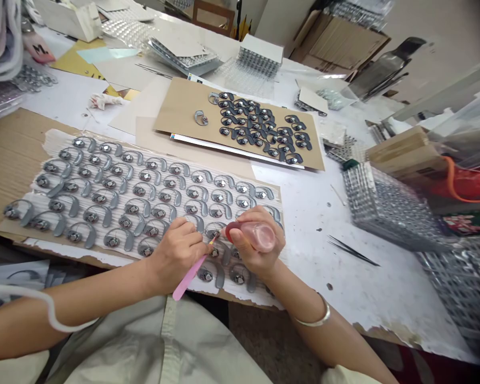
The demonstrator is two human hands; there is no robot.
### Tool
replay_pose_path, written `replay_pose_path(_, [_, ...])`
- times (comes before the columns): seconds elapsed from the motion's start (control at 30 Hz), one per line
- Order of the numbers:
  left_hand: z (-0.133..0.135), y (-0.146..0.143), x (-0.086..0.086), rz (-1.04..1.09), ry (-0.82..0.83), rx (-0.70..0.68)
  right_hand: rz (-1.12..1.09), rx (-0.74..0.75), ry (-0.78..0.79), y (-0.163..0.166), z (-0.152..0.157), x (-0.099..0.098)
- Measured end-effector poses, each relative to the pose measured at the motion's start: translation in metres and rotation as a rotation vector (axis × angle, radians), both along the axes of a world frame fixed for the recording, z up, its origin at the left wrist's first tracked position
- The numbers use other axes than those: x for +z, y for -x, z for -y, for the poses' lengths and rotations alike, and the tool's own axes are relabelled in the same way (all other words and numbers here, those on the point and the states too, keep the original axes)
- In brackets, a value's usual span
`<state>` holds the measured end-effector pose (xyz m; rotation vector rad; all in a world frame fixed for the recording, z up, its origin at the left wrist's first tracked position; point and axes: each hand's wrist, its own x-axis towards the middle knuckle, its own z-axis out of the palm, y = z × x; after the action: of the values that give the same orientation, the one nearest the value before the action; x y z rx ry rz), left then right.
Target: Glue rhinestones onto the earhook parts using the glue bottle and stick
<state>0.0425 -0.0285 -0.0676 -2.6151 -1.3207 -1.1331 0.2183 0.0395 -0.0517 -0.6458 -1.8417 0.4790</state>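
Between the fingers of my left hand [181, 245] is a slim tool with a pink handle [189, 278] and a thin yellowish tip, perhaps tweezers or a brush. My right hand [264, 242] grips a small translucent pink squeeze bottle [256, 236], its red neck pointing left. Both tips meet close above one grey ear-hook part [213, 232]; whether they touch it I cannot tell. Rows of similar curved grey parts, each with a round dark end, lie on a ridged white sheet [104, 207] over cardboard. Some parts are hidden behind my hands.
A brown board [180, 101] bearing many dark ear-hook parts lies beyond the sheet. Black tweezers [354, 250] rest on the table at right. Stacked clear plastic trays [396, 208] line the right side. A bottle marked M [38, 45] stands at the back left.
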Motion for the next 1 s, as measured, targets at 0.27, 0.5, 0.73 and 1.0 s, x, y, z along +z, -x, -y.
replay_pose_path(0.27, [-0.0009,0.0022,-0.0058,0.065,0.037,-0.01,-0.071,-0.041,0.016,-0.0047,-0.0025,-0.0071])
replay_pose_path(0.5, [-0.0017,0.0016,-0.0033,0.066,0.016,0.004,-0.029,-0.046,0.028,-0.0044,-0.0023,-0.0067])
replay_pose_path(0.73, [-0.0019,0.0019,-0.0039,0.066,0.031,0.007,-0.017,-0.025,0.02,-0.0026,-0.0019,-0.0039])
replay_pose_path(1.0, [-0.0042,0.0028,0.0001,0.086,0.046,-0.003,0.013,0.0,-0.093,-0.0021,0.0,0.0])
